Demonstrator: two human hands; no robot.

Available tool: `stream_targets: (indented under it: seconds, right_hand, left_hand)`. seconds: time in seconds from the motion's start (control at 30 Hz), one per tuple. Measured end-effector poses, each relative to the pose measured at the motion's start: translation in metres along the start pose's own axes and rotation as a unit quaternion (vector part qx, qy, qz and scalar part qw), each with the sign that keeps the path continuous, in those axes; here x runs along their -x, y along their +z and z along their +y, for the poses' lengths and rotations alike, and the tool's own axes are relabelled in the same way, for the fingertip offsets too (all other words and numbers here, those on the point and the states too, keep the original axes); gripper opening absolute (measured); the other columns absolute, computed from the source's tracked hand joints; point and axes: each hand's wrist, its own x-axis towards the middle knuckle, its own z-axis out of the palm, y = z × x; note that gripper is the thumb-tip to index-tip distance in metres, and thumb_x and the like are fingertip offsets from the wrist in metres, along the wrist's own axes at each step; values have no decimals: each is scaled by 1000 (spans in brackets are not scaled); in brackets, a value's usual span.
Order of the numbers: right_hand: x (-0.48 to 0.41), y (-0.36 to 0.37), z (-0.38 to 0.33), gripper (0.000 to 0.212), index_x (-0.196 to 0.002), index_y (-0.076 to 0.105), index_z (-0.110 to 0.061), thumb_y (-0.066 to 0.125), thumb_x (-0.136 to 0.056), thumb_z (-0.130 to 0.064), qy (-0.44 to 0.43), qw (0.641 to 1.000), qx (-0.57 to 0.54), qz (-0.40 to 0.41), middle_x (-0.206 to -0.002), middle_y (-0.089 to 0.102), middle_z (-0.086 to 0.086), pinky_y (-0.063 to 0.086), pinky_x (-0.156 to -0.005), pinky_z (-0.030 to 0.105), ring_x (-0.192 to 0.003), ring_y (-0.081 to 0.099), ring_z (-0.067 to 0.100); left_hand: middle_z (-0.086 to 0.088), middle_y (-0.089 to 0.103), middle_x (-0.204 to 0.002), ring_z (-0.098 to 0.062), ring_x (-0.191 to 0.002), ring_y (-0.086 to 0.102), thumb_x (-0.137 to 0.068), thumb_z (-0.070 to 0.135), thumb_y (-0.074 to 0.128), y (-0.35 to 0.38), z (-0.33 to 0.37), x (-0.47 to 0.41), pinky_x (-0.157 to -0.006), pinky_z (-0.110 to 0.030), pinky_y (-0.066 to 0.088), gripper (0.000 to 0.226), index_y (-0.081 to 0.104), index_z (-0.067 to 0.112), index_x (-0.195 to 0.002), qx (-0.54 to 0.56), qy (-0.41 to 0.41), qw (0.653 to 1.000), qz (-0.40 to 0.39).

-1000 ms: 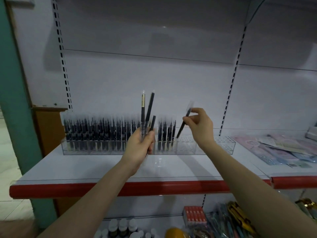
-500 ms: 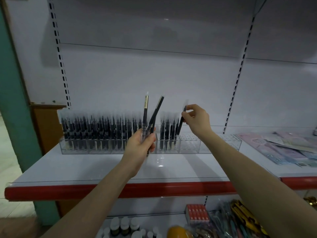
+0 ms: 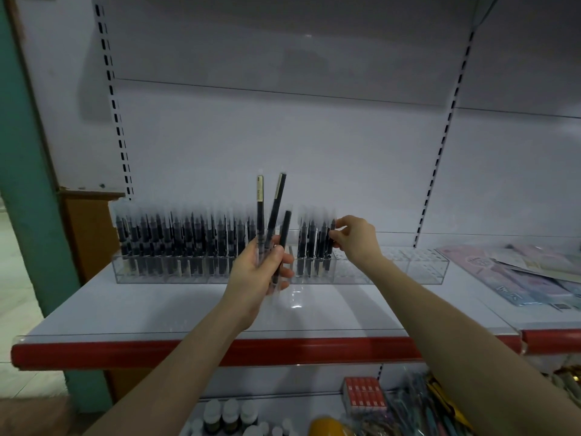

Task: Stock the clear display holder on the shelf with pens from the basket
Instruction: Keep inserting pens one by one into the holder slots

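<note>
A long clear display holder (image 3: 390, 272) stands at the back of the white shelf (image 3: 157, 306). Its left and middle slots hold several upright black pens (image 3: 188, 243); its right end is empty. My left hand (image 3: 261, 272) is in front of the holder, shut on three black pens (image 3: 271, 215) that stick up. My right hand (image 3: 353, 239) pinches the top of one pen (image 3: 330, 243) that stands in the holder at the right end of the filled rows. No basket is in view.
Flat stationery packs (image 3: 515, 272) lie on the shelf to the right. The shelf has a red front edge (image 3: 188, 354). Below it are small bottles (image 3: 229, 416), a red box (image 3: 364, 394) and bundled items. A green post (image 3: 28, 184) stands at left.
My right hand has brought its pen down from a tilted hold in the air into the holder, where it now stands upright. My left hand has stayed nearly still with its pens.
</note>
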Motion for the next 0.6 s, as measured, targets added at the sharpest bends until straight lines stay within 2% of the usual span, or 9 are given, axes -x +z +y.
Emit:
stream_targets:
  seconds: [0.07, 0.13, 0.2, 0.27, 0.37, 0.47, 0.6]
  right_hand:
    - [0, 0, 0, 28, -116, 57, 4, 57, -91, -9, 1, 1000, 13, -3, -99, 68, 22, 47, -69, 22, -71, 62, 19]
    - [2, -4, 1, 34, -119, 56, 3, 60, -90, -14, 8, 1000, 22, 1, -102, 67, 20, 44, -76, 24, -88, 63, 25]
    - [8, -10, -2, 31, -117, 58, 0, 59, -90, -15, 3, 999, -17, 49, -101, 67, 14, 43, -79, 24, -98, 62, 26]
    - [23, -15, -11, 16, -101, 64, -6, 57, -90, -15, -20, 989, -108, 96, -87, 68, 8, 49, -77, 28, -91, 66, 24]
    - [52, -18, -28, 8, -83, 64, -19, 60, -89, -22, -50, 976, -208, 39, -79, 69, 1, 56, -72, 29, -77, 68, 14]
    - [71, -16, -42, 10, -91, 64, -17, 63, -87, -26, -52, 963, -265, -20, -81, 70, -2, 54, -66, 17, -71, 67, 3]
    - [73, -14, -50, 16, -98, 62, -8, 66, -84, -13, -27, 949, -314, -18, -75, 66, 1, 49, -57, 13, -59, 63, -1]
  left_hand:
    - [-5, 61, -78, -15, -65, 58, -95, 11, 47, 0, -1, 0, -64, -31, 51, 12, 56, 20, -96, 5, -7, 1000, 2]
    - [-4, 60, -76, -14, -64, 56, -95, 11, 48, 0, -2, 0, -61, -29, 49, 12, 57, 20, -96, 0, -5, 1000, 4]
    - [-4, 60, -74, -13, -62, 55, -95, 10, 48, 0, -2, 0, -57, -25, 47, 13, 57, 19, -97, -3, -1, 1000, 3]
    - [-4, 61, -74, -11, -58, 55, -95, 10, 47, 1, -2, 1, -53, -22, 46, 11, 57, 16, -95, 0, -2, 1000, -1]
    - [-3, 64, -73, -8, -54, 57, -95, 11, 48, 7, -1, 2, -50, -20, 46, 8, 56, 13, -92, -3, 0, 1000, -12]
    - [1, 67, -71, -9, -56, 61, -94, 14, 51, 14, 0, 6, -50, -21, 48, 6, 56, 15, -92, -10, 2, 1000, -17]
    - [3, 70, -78, -10, -65, 69, -94, 18, 51, 17, 4, 14, -59, -24, 54, 5, 56, 16, -94, -16, 3, 999, -34]
